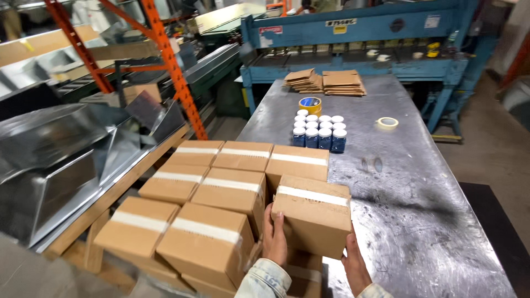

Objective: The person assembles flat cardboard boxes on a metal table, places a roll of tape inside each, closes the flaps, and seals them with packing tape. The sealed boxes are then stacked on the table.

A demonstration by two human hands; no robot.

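Note:
Both hands hold one small taped cardboard box (pixel 314 215) at the near left edge of a grey metal table (pixel 419 209). My left hand (pixel 274 237) presses flat on the box's left face. My right hand (pixel 355 265) supports its lower right corner from beneath. The box is tilted slightly and sits beside a stack of several identical sealed boxes (pixel 221 187), each with a white tape strip across the top.
Further along the table stand several blue jars with white lids (pixel 319 131), a yellow tape roll (pixel 310 104), a pale tape roll (pixel 387 122) and flattened cardboard stacks (pixel 326 81). Sheet-metal ducts (pixel 61 160) lie on a wooden rack at left. A blue machine (pixel 359 38) stands behind.

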